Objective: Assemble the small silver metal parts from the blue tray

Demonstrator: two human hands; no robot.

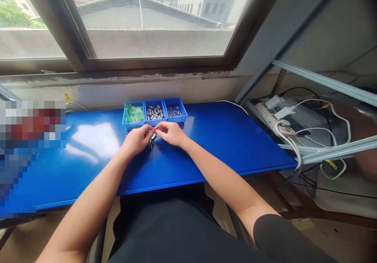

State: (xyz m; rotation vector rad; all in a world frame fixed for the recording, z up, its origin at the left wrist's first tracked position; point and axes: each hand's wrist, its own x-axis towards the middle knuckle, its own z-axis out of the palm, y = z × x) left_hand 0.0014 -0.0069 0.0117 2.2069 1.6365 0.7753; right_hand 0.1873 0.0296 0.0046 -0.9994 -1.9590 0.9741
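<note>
My left hand (136, 140) and my right hand (172, 133) meet just in front of the bins, thumbs and fingertips pinched together. Whatever sits between the fingertips is too small and covered to name. Right below them is a small cluster of silver and dark metal pieces (152, 139), partly hidden by the fingers. Behind my hands stand three joined blue bins. Green pieces (134, 113) fill the left bin, short silver-and-black cylinders (154, 113) the middle one, and thin metal pins (174, 111) the right one.
The bins rest on a blue tabletop (224, 145) below a window (159, 23). On the right, a power strip (275, 117) with plugs and white cables (297, 153) lies beside a metal frame (338, 150). A blurred-out patch (32, 123) covers the table's left end.
</note>
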